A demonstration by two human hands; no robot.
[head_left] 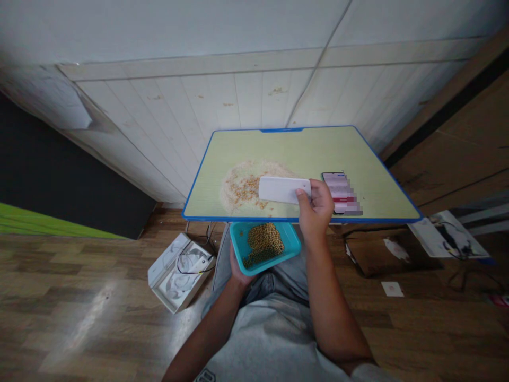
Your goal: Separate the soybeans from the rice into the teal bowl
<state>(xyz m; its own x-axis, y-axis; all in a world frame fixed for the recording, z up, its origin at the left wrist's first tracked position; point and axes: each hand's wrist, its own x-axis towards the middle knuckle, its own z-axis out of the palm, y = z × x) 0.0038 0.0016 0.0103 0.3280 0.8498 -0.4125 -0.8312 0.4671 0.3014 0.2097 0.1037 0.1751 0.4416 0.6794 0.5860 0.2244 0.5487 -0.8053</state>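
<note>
My right hand (318, 207) grips a flat white rectangular piece (280, 189) by its right end, near a small dark hole, with the thumb on top. The piece is over the folding table (318, 148), at the right side of a scatter of pale fine grains with yellowish beans (244, 185) among them. Below the table's front edge, my left hand (239, 269) holds a teal plastic container (294, 246) from its left and underside; most of those fingers are hidden. Yellowish beans (266, 239) lie heaped inside it, with darker ones in the shaded front.
A phone (338, 193) with a lit, partly pixelated screen lies on the table, right of my right hand. On the floor stand an open white box (181, 273) with a cable at left and a cardboard box (382, 254) at right. A white wall (246, 101) rises behind.
</note>
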